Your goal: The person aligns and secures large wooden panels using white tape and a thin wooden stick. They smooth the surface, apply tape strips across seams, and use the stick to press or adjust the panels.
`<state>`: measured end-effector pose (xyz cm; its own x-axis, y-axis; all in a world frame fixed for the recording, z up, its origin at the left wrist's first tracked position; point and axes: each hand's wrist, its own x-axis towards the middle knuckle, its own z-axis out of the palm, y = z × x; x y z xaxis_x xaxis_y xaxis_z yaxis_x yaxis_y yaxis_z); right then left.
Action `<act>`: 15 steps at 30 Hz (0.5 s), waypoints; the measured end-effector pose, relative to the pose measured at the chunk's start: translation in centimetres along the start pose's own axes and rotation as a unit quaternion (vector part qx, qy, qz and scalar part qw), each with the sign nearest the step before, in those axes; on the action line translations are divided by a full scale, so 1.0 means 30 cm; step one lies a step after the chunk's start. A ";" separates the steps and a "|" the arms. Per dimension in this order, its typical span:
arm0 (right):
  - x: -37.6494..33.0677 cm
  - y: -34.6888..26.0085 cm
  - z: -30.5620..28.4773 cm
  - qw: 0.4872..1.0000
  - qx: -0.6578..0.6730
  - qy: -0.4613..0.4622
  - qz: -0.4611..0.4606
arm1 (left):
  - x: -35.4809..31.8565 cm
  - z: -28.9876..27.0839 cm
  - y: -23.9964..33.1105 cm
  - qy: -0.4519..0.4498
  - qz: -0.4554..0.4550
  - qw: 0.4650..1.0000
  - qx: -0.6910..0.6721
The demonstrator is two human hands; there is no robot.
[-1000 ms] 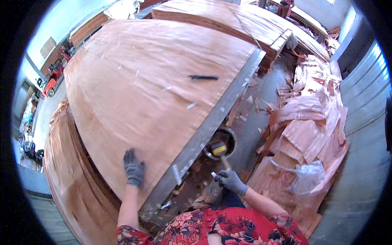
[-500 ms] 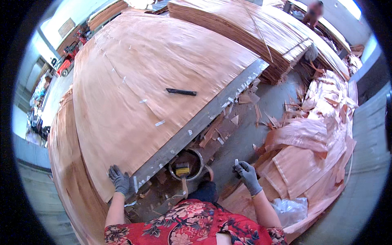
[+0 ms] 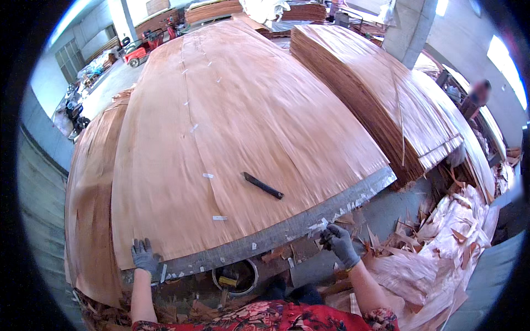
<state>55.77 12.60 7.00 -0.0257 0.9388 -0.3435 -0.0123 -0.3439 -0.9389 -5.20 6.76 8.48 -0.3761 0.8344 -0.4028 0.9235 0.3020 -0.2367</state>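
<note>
A large sheet of pale reddish wood veneer (image 3: 265, 127) lies before me, with short white tape strips (image 3: 207, 176) along a seam. My left hand (image 3: 144, 256), in a grey glove, rests flat on its near left corner, fingers stretched out. My right hand (image 3: 339, 246), also gloved, is beyond the sheet's near edge to the right. Its fingers are curled, with a white piece of tape (image 3: 324, 222) at the fingertips, close to other strips stuck on the grey metal edge (image 3: 298, 226). A black utility knife (image 3: 263, 185) lies on the veneer, touched by neither hand.
Below the edge stands a round bucket (image 3: 255, 276) with a yellow-banded brush (image 3: 227, 281). Veneer scraps (image 3: 436, 237) heap at the right. A thick veneer stack (image 3: 381, 94) stands at the far right, near a person (image 3: 475, 99). A red cart (image 3: 135, 57) is at the far left.
My view has tilted up and turned, so the sheet appears lower. My right hand has come closer to the metal edge's tape strips. My left hand remains flat on the corner.
</note>
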 end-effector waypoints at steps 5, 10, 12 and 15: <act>0.252 -0.102 -0.097 0.968 -0.229 -0.042 -0.095 | -0.049 -0.122 0.459 0.235 -0.019 0.950 -0.205; 0.560 -0.184 -0.199 0.933 -0.306 -0.093 -0.166 | -0.021 -0.090 1.008 0.283 0.057 0.918 -0.271; 0.683 -0.226 -0.222 0.914 -0.364 -0.110 -0.144 | -0.006 -0.071 1.151 0.264 0.037 0.933 -0.243; 0.799 -0.260 -0.182 0.875 -0.424 -0.169 -0.163 | -0.001 -0.064 1.209 0.256 -0.001 0.960 -0.117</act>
<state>60.71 37.91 5.98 -0.4550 0.8753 -0.1640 0.6683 0.2139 -0.7124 28.45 18.57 1.62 -0.3457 0.9332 0.0982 0.9374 0.3482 -0.0087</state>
